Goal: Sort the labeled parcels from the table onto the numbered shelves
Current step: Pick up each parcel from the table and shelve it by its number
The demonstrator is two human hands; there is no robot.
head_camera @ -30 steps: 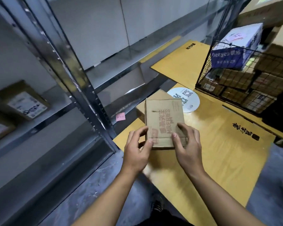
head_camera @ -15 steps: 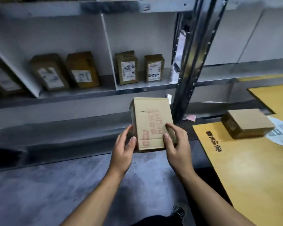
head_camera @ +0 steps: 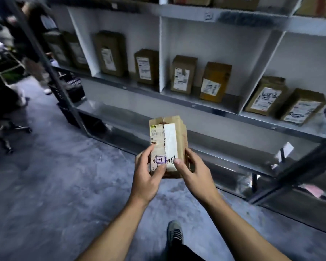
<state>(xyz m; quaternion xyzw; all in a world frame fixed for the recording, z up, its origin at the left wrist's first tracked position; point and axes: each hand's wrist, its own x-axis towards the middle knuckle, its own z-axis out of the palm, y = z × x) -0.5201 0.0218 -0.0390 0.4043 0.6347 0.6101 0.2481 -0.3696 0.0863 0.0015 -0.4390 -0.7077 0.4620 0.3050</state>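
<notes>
Metal shelving (head_camera: 224, 110) fills the far side of a grey-floored storeroom, split by white dividers into bays, and cardboard parcels (head_camera: 183, 75) already stand upright along its middle level with their printed labels facing out. Eight or so are visible there, so a good share of the sorting looks done, though how many remain on the table cannot be told, since the table is out of view apart from a yellow sliver at the right edge.

One parcel (head_camera: 167, 146) is in transit, held in front of the shelving and above the floor. The left hand (head_camera: 147, 176) wraps its near-left corner, thumb lying across the label beside a purple stamped mark (head_camera: 160, 159), the other fingers curled behind the box and hidden. The right hand (head_camera: 194, 176) grips the near-right edge, thumb tip pressing the white label strip just right of that stamp, remaining fingers tucked under or behind. Both hands are closed firmly on the box, and beyond the fingertips its far end points towards the shelf front.

Judging by the handwriting showing between the thumbs, this looks like the label check; choosing the matching bay and setting the box down are not yet done
</notes>
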